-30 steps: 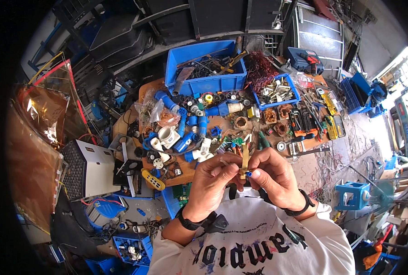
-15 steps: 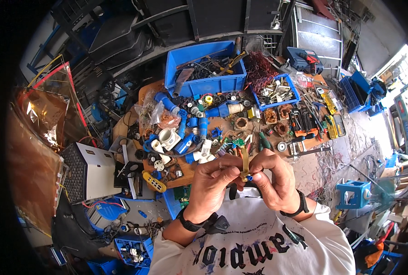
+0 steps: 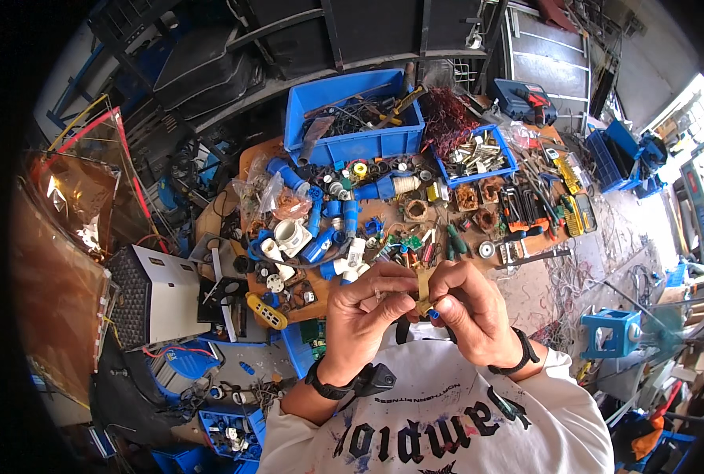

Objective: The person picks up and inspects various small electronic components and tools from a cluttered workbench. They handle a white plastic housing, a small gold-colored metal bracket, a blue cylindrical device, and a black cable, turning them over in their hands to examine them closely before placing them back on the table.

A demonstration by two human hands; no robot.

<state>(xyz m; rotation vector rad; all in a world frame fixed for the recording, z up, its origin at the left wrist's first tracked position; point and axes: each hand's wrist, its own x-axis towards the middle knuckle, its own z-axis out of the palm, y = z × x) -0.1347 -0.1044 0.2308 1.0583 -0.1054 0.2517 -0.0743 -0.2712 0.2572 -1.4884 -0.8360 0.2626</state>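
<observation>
Close in front of my chest, both hands meet around a small brass-coloured strip (image 3: 424, 286) with a short blue piece (image 3: 433, 314) at its near end. My right hand (image 3: 472, 304) pinches this end between thumb and forefinger. Fingers curled, my left hand (image 3: 372, 310) closes on the strip's left side, its thumb pointing at the blue piece. The fingers hide much of the strip, so its exact kind cannot be made out. Just beyond the hands on the wooden table (image 3: 384, 296) lie a green-handled tool (image 3: 455, 239) and white pipe fittings (image 3: 354, 254).
A large blue crate (image 3: 360, 146) of tools and wires stands at the table's back, beside a smaller blue tray (image 3: 478, 162) of metal parts. Blue plastic connectors (image 3: 318, 249) crowd the left side. An orange-and-black tool set (image 3: 526, 207) lies right. A blue stool (image 3: 609, 333) stands on the floor.
The strip's far end, which stuck up beyond my fingers, now reaches less far. My left fingers have shifted slightly, and the blue piece sits a little lower.
</observation>
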